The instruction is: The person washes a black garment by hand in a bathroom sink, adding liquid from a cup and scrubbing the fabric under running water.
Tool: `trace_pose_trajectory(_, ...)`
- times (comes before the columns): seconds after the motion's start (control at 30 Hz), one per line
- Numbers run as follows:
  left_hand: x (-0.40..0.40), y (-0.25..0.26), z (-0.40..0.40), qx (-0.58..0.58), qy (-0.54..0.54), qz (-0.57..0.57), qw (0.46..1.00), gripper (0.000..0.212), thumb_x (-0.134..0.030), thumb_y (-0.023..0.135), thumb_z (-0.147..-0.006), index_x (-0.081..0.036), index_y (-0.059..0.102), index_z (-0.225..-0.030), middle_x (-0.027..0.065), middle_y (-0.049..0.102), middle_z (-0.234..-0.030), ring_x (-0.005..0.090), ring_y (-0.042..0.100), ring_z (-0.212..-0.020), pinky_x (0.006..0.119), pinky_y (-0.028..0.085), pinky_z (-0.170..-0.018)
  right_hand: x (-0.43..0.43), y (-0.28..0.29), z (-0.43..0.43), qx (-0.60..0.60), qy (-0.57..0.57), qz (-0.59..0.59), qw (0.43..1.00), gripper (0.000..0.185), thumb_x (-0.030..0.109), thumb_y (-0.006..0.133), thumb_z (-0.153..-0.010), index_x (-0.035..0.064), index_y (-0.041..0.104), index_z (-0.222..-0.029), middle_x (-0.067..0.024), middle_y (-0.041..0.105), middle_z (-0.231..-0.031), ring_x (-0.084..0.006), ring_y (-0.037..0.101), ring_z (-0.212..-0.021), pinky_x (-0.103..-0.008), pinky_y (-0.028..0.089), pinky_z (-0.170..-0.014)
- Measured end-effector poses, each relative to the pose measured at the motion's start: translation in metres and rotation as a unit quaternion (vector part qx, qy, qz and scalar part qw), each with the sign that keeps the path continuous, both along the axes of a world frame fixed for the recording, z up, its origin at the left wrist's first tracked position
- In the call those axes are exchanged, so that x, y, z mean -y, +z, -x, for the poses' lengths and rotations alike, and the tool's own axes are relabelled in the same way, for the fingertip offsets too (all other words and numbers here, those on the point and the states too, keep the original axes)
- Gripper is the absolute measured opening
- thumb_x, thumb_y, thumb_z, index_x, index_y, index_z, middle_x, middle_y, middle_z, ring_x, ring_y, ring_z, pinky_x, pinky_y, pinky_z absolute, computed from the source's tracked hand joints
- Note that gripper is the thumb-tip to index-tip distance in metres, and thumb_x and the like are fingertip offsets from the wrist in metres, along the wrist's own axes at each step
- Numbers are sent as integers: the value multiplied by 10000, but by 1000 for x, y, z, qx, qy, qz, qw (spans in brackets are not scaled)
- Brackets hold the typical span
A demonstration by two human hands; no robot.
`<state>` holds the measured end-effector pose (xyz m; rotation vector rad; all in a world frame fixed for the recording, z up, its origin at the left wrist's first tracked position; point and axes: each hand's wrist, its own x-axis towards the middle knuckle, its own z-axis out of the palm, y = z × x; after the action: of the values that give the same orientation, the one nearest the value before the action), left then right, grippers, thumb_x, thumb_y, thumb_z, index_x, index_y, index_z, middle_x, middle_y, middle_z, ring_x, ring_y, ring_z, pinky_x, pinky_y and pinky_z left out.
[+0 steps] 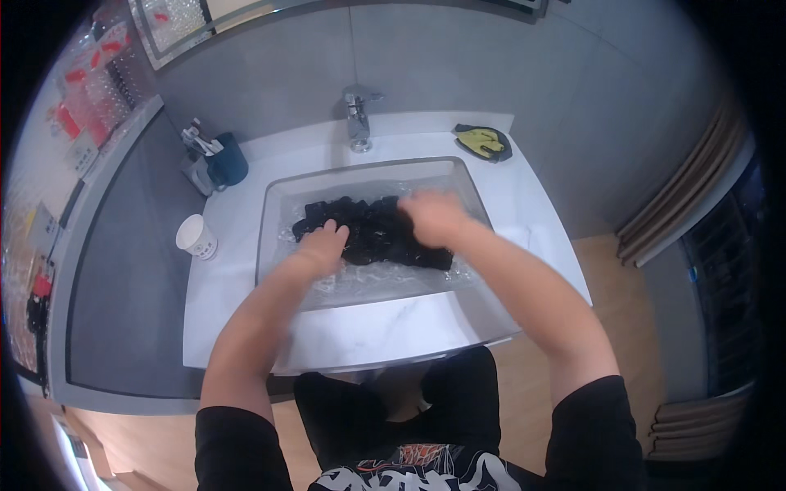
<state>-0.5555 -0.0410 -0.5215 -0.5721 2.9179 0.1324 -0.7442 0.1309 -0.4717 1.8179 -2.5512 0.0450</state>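
A wet black cloth (374, 236), bunched up and perhaps a garment, lies in water in the rectangular sink basin (270, 202). My left hand (324, 247) rests on its left part, with fingers somewhat spread. At the cloth's upper right edge is my right hand (433, 216), blurred and with curled fingers; whether it grips the fabric is not clear. Behind the basin stands a chrome faucet (358, 119) with its lever turned to the right.
On the white countertop (393, 334) are a paper cup (197, 237) at the left, a dark teal cup (228, 161) by several toothbrushes (201, 140), and a yellow and black glove (483, 142) at the back right. A grey partition (116, 276) borders the left side.
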Motion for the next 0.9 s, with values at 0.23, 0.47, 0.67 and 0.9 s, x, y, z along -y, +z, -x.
trace_pose_trajectory(0.23, 50, -5, 20, -122, 15, -73, 990, 207, -23, 562, -831, -24, 634, -1025, 242, 676, -1025, 438, 640, -1005, 496, 511, -871, 13, -45, -23, 66, 34, -132, 988, 548, 273, 714, -771, 90, 574, -1269, -151, 606, -1248, -339, 571, -1192, -504, 446, -1008)
trace_pose_trajectory(0.47, 60, -12, 12, -140, 163, 26, 976, 207, -63, 509, -891, -36, 679, -1006, 205, 705, -1011, 406, 661, -992, 478, 517, -887, 17, -48, -10, 40, -53, -165, 984, 436, 139, 656, -823, 127, 595, -1255, -119, 671, -1205, -331, 630, -1141, -470, 482, -975)
trace_pose_trajectory(0.67, 55, -12, 27, -246, 177, 37, 952, 174, -45, 527, -846, -10, 626, -984, 230, 661, -1016, 417, 623, -1004, 497, 500, -893, 11, -50, 0, 167, -17, -119, 979, 332, 112, 629, -793, 117, 645, -1124, -126, 680, -1162, -314, 629, -1134, -429, 506, -931)
trace_pose_trajectory(0.9, 2, -8, 19, -129, -65, 49, 988, 673, -278, 741, -718, -78, 522, -1322, 141, 563, -1262, 343, 504, -1230, 508, 393, -1015, -4, -38, 31, 331, 58, 156, 929, 263, 40, 634, -708, 32, 517, -944, -181, 610, -896, -348, 592, -875, -411, 475, -791)
